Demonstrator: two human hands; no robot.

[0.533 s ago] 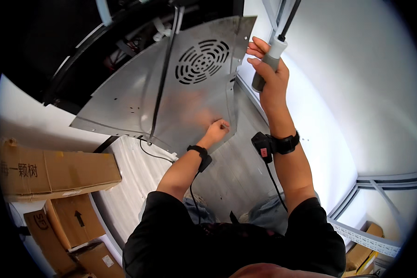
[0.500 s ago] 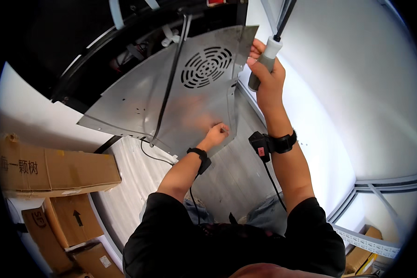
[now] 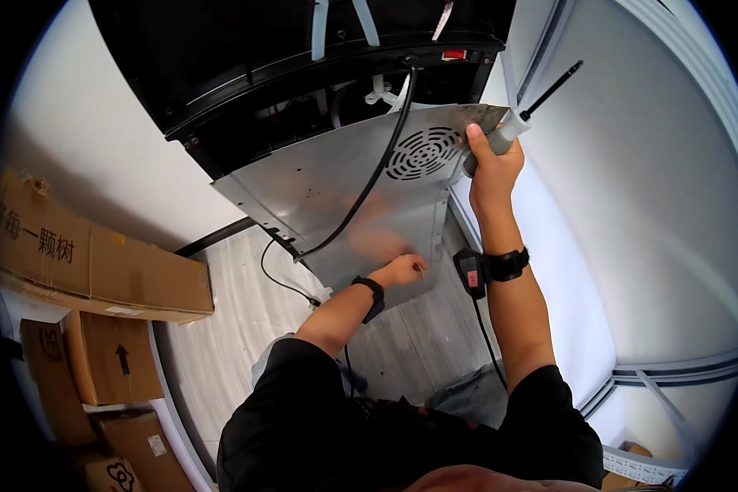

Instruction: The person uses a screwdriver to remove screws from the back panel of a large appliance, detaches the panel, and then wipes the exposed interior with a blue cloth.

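A thin grey metal panel (image 3: pixel 303 209) with a round slotted vent (image 3: pixel 425 154) leans out from the lower part of a black cabinet (image 3: pixel 402 29). At its upper right corner, my right hand (image 3: pixel 497 174) is closed around a screwdriver (image 3: pixel 553 90) with a grey handle, its shaft pointing up and right. My right thumb presses on that corner. My left hand (image 3: pixel 400 269) is in front of the panel's lower part, fingers curled together; whatever they may hold is too small to make out. A black cable (image 3: pixel 379 168) hangs across the panel's face.
Behind the panel's top edge, a dark opening shows a white bracket (image 3: pixel 379 92) and wires. A red switch (image 3: pixel 454 56) sits at the cabinet's right. Cardboard boxes (image 3: pixel 107 283) are stacked at left. A thin cable (image 3: pixel 283 284) runs over the wooden floor (image 3: pixel 230 328). A white wall stands at right.
My view has shifted, showing more of the cabinet. My right thumb has come onto the panel's corner, and the screwdriver leans further right. The left hand stays curled by the panel's lower part.
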